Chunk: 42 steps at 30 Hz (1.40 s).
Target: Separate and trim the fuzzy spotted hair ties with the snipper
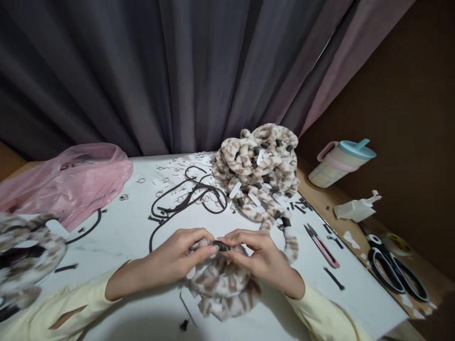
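Note:
Near the front middle of the table, a brown-and-white fluffy tube (227,289) lies looped. A short dark coiled piece (222,246) on it sits between my two hands. My left hand (188,253) grips the tube at the left end of that dark piece, thumb and fingers pinched together. From the right, my right hand (249,251) pinches the other end with thumb and forefinger. A white tag (191,272) shows under my left fingers. Behind my hands lies a loose bundle of dark cord (192,194). What lies inside the fluffy tube is hidden.
A pile of similar fluffy tubes (259,166) stands at the back right, more tubes (31,255) at left. Pink plastic bag (88,175), small metal rings (141,180), thread snips (322,248), large scissors (396,272), a white bottle (355,208) and a lidded cup (336,166) surround the work.

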### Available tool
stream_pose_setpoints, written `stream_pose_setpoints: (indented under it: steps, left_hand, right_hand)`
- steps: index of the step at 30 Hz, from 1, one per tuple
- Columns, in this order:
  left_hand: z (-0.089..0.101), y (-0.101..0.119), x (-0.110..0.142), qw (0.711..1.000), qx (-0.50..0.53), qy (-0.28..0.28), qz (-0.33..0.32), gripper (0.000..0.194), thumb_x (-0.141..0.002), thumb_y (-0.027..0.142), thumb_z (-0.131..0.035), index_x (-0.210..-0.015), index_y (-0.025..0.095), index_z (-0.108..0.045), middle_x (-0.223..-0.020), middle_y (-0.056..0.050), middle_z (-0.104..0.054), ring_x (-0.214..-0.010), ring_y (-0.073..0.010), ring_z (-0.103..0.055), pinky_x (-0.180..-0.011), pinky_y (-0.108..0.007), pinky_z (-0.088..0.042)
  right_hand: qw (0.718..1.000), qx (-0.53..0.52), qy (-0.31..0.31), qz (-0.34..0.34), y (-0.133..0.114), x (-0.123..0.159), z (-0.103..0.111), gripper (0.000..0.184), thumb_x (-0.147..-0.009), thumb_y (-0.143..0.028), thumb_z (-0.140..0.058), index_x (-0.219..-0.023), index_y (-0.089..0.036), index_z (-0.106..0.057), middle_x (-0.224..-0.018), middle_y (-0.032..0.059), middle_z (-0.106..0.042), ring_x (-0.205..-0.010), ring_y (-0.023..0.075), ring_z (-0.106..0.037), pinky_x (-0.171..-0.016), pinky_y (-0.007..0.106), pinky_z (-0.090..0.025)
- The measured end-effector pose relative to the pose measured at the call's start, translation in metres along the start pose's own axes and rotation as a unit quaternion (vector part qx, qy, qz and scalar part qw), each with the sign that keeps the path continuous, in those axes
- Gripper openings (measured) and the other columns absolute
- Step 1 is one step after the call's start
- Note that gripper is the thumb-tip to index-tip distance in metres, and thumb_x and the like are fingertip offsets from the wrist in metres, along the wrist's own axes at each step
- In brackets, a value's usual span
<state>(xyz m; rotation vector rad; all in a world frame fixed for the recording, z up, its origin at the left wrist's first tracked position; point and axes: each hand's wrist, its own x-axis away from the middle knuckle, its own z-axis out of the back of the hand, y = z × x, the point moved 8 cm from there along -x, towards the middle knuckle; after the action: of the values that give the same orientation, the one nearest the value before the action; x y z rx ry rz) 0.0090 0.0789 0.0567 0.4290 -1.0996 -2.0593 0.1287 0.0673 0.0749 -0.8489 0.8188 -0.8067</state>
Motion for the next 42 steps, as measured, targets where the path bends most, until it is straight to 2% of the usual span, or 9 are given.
stream_pose_setpoints:
  steps: [3,6,10,13,16,21,24,29,42]
  left_hand:
    - [0.003,0.024,0.008,0.975,-0.148,0.058,-0.156,0.017,-0.094,0.023,-0.039,-0.098,0.014,-0.054,-0.082,-0.003,-0.061,-0.072,-0.0135,-0.055,-0.066,-0.023,-0.042]
    - [0.001,0.043,0.018,0.900,-0.311,0.113,-0.284,0.015,-0.093,0.016,-0.040,-0.099,0.010,-0.052,-0.073,-0.005,-0.061,-0.065,-0.0166,-0.054,-0.060,-0.028,-0.042]
    - [-0.008,0.055,0.032,0.780,-0.455,0.137,-0.407,0.023,-0.091,0.007,-0.034,-0.101,0.003,-0.054,-0.072,-0.011,-0.065,-0.062,-0.0199,-0.057,-0.057,-0.033,-0.044]
    - [-0.011,0.056,0.037,0.741,-0.484,0.138,-0.446,0.026,-0.090,0.005,-0.033,-0.099,0.001,-0.057,-0.081,-0.015,-0.069,-0.068,-0.0219,-0.062,-0.061,-0.035,-0.047]
    - [-0.007,0.057,0.035,0.759,-0.456,0.159,-0.437,0.024,-0.091,0.007,-0.034,-0.099,0.003,-0.057,-0.085,-0.015,-0.070,-0.075,-0.0219,-0.064,-0.066,-0.035,-0.049]
    - [0.003,0.049,0.023,0.845,-0.354,0.162,-0.366,0.019,-0.092,0.014,-0.042,-0.108,0.007,-0.051,-0.090,-0.012,-0.070,-0.084,-0.0189,-0.064,-0.075,-0.033,-0.049]
    - [0.004,0.046,0.022,0.873,-0.308,0.154,-0.346,0.021,-0.092,0.013,-0.041,-0.111,0.009,-0.049,-0.091,-0.013,-0.069,-0.084,-0.0185,-0.063,-0.074,-0.033,-0.048]
    - [0.006,0.046,0.022,0.889,-0.274,0.146,-0.337,0.020,-0.092,0.012,-0.040,-0.110,0.011,-0.049,-0.086,-0.010,-0.068,-0.078,-0.0167,-0.061,-0.071,-0.031,-0.046]
    - [0.012,0.042,0.020,0.908,-0.251,0.147,-0.301,0.020,-0.091,0.013,-0.043,-0.110,0.013,-0.048,-0.091,-0.009,-0.066,-0.081,-0.0166,-0.058,-0.076,-0.031,-0.044]
  right_hand:
    - [1.000,0.021,-0.002,0.014,-0.004,0.002,0.002,0.024,-0.083,-0.021,-0.062,-0.107,-0.017,-0.062,-0.096,0.0065,-0.069,-0.084,0.0151,-0.065,-0.071,0.022,-0.051]
    - [0.999,0.023,-0.025,-0.004,-0.003,0.002,0.003,0.040,-0.075,-0.025,-0.071,-0.112,-0.016,-0.058,-0.103,0.0066,-0.067,-0.092,0.0160,-0.063,-0.078,0.021,-0.050]
    - [0.997,0.001,-0.063,-0.052,0.002,0.001,0.000,0.030,-0.077,-0.031,-0.070,-0.103,-0.018,-0.064,-0.095,0.0024,-0.070,-0.084,0.0141,-0.064,-0.075,0.020,-0.050]
    - [0.997,-0.022,-0.053,-0.060,0.002,0.001,0.000,0.019,-0.083,-0.030,-0.063,-0.097,-0.017,-0.067,-0.089,0.0028,-0.071,-0.080,0.0137,-0.065,-0.072,0.021,-0.050]
    - [0.999,-0.014,-0.019,-0.028,-0.002,0.003,0.002,0.016,-0.084,-0.027,-0.061,-0.094,-0.016,-0.067,-0.086,0.0047,-0.071,-0.077,0.0140,-0.066,-0.069,0.022,-0.051]
    - [0.996,0.029,0.043,0.074,-0.017,0.007,0.006,0.015,-0.085,-0.021,-0.061,-0.099,-0.017,-0.064,-0.087,0.0070,-0.070,-0.077,0.0141,-0.066,-0.068,0.022,-0.051]
    - [0.994,0.048,0.059,0.075,-0.018,0.009,0.007,0.018,-0.084,-0.020,-0.061,-0.102,-0.019,-0.061,-0.089,0.0053,-0.070,-0.079,0.0137,-0.066,-0.071,0.021,-0.052]
    - [0.995,0.068,0.065,0.044,-0.013,0.010,0.008,0.024,-0.083,-0.023,-0.062,-0.106,-0.019,-0.055,-0.091,0.0051,-0.068,-0.077,0.0143,-0.065,-0.069,0.021,-0.053]
    - [0.990,0.052,0.068,0.110,-0.024,0.011,0.007,0.021,-0.084,-0.014,-0.058,-0.104,-0.019,-0.056,-0.091,0.0069,-0.067,-0.083,0.0158,-0.065,-0.073,0.023,-0.053]
